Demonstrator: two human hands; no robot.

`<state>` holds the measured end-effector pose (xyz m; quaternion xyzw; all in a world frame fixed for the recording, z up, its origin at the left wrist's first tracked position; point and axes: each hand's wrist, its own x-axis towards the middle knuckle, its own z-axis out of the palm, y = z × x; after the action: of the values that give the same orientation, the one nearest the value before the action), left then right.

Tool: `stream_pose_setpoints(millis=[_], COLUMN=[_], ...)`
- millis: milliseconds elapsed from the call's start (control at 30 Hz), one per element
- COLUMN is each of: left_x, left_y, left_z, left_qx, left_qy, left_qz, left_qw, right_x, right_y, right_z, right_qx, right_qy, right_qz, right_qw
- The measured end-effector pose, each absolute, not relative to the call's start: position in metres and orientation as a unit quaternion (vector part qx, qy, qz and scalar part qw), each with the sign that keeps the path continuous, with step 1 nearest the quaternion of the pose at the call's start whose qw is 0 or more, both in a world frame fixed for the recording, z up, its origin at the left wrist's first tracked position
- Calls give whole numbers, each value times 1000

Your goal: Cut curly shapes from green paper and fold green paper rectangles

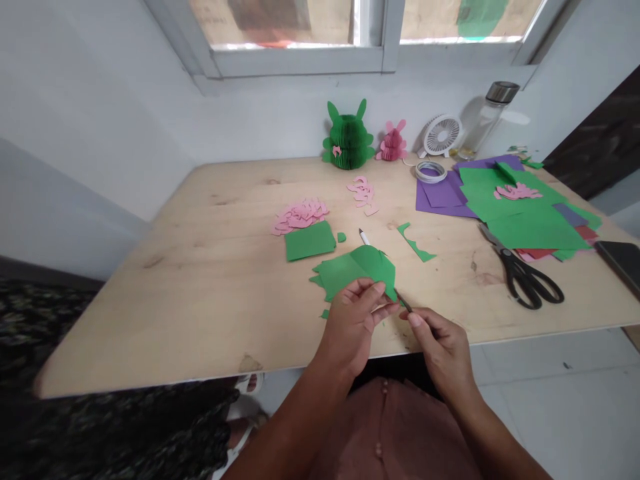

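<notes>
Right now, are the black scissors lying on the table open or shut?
Shut. The scissors lie with their blades together as one narrow strip, no gap showing between them.

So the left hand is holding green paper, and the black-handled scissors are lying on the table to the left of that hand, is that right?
Wrong side: in the head view, the black-handled scissors lie on the table to the right of the right hand. The left hand is indeed holding green paper.
</notes>
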<state>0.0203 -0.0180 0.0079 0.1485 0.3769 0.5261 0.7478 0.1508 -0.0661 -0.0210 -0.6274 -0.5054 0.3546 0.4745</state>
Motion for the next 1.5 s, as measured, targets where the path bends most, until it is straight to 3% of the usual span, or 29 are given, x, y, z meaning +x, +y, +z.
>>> stream_pose_setpoints(millis=[467, 833, 1233, 1500], left_x=[21, 21, 23, 22], left_y=[-17, -17, -19, -16], left_z=[6, 7, 12, 9], left_qx=[137, 161, 218, 266], left_qy=[380, 398, 436, 439], left_qz=[520, 516, 513, 528], left_qw=[753, 741, 707, 676], right_x=[152, 147, 135, 140], right_y=[-65, -50, -36, -38], right_z=[-21, -16, -9, -13], right_qx=[-649, -562, -554, -550], right_qy=[-471, -340, -349, -288], right_qz=[349, 489, 495, 478], right_qw=[485, 574, 572, 621])
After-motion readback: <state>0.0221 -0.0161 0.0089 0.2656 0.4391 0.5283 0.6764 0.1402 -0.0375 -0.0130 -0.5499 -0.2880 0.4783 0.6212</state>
